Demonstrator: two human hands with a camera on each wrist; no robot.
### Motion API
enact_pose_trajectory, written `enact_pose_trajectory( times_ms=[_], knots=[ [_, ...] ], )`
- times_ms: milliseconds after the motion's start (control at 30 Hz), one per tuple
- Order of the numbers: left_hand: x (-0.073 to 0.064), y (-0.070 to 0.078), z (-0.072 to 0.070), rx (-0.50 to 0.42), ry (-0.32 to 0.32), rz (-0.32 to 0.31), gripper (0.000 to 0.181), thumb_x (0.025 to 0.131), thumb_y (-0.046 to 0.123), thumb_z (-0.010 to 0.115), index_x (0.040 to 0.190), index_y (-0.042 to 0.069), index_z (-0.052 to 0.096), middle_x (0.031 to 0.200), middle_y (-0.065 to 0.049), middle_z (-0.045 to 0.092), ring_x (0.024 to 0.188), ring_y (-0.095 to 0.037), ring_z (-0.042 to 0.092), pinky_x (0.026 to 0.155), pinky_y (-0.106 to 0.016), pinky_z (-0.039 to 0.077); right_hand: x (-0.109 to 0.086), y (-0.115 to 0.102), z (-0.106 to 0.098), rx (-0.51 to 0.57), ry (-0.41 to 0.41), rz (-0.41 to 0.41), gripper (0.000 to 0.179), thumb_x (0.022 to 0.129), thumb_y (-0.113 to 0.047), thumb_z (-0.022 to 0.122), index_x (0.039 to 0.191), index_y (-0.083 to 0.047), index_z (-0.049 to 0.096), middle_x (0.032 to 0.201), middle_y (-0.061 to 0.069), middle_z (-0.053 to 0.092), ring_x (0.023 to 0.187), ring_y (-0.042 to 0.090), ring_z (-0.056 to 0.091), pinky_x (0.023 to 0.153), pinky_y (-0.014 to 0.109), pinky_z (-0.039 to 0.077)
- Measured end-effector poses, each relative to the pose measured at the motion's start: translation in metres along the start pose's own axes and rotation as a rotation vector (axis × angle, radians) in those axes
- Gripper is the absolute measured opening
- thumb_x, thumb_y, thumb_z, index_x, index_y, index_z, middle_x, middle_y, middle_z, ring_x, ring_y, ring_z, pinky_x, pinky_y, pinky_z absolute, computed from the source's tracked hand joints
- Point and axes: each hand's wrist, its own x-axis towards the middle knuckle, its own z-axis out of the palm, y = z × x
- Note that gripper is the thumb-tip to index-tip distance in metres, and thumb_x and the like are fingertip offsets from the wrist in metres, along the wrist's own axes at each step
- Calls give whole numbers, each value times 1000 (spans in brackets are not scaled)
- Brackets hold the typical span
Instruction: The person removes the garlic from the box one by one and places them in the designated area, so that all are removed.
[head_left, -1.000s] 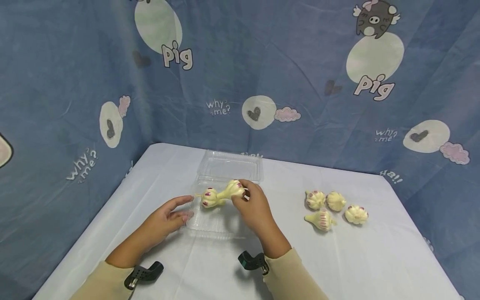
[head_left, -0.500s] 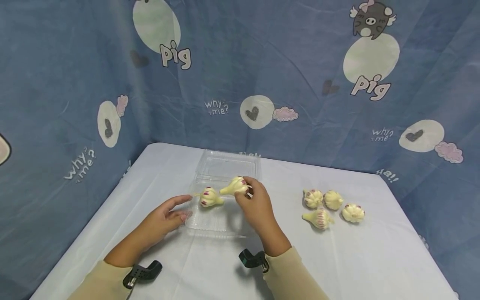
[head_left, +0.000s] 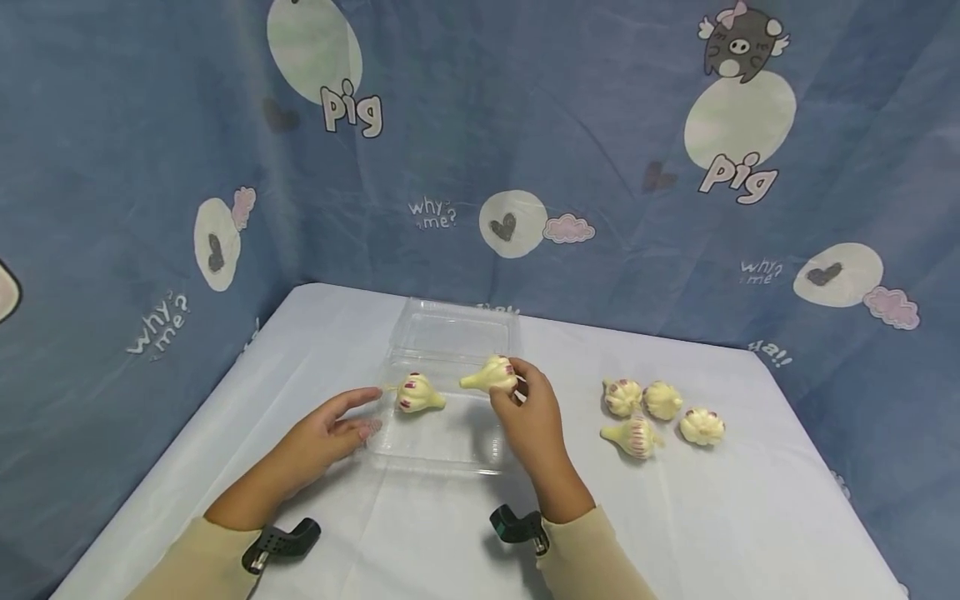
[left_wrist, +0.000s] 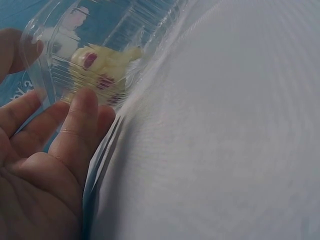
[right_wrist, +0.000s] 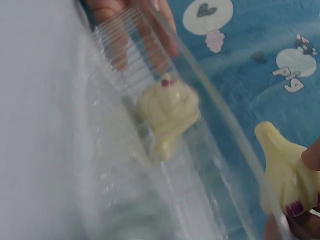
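Note:
A clear plastic clamshell box [head_left: 450, 457] lies with its lid folded back. One garlic bulb [head_left: 418, 393], cream with purple marks, lies on its side in the left of the tray. At the tray's left end is my left hand [head_left: 324, 437], fingers extended; in the left wrist view its fingertips [left_wrist: 85, 100] touch or nearly touch the clear wall. My right hand [head_left: 531, 412] pinches a second garlic bulb [head_left: 491, 375] by its rounded end, above the tray's right part, stem pointing left. The right wrist view shows this held bulb [right_wrist: 287, 175] partly cut off by the frame edge.
Several more garlic bulbs [head_left: 633, 437] sit grouped on the white-covered table [head_left: 697, 517] to the right. The transparent lid [head_left: 453, 329] extends behind the tray. A blue printed curtain [head_left: 450, 125] hangs at the back and left.
My right hand has moved right with its garlic bulb, away from the one in the tray, so a gap now separates the two. My left hand stays nearly still at the box's end.

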Motion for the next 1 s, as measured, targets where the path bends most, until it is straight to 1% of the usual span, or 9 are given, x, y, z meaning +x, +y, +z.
enact_pose_trajectory(
  times_ms=[167,300,533,667,767,1000],
  knots=[
    [-1,-1,-1,7,4,-3,59,105,21,67,158,14,43,168,-13,35,139,-35,54,95,-23,54,-4,4,-4,10,17,0,50,95,-16,71,143,-10,60,145,9,57,134,28,59,104,35,54],
    [-2,-2,-1,20,12,-22,60,104,28,68,157,16,44,167,-12,36,136,-32,56,93,-24,54,-7,6,-6,18,16,4,50,95,-16,71,143,-9,59,145,10,56,135,29,59,104,34,54],
    [-1,0,-1,13,19,-41,64,102,35,71,157,17,44,168,-12,35,138,-34,54,91,-25,55,-13,11,-10,22,35,-6,50,96,-17,73,144,-12,59,147,10,55,136,29,58,104,35,54],
    [-2,0,-1,17,22,-40,64,102,35,71,157,17,44,167,-11,36,138,-34,53,90,-25,55,-16,16,-11,36,55,-5,50,95,-16,73,143,-12,60,146,10,55,136,28,58,103,34,54],
    [-2,1,-1,22,30,-39,63,102,34,71,156,16,45,167,-12,37,136,-31,56,89,-25,55,-18,18,-12,42,69,-5,49,95,-15,73,143,-13,60,145,10,56,136,27,58,103,34,54],
    [-2,2,0,7,3,0,63,104,28,68,158,11,41,167,-17,34,134,-23,57,91,-24,55,-25,20,-13,70,90,-17,51,97,-13,72,145,-12,57,145,10,54,136,26,56,103,33,53]
  ],
)
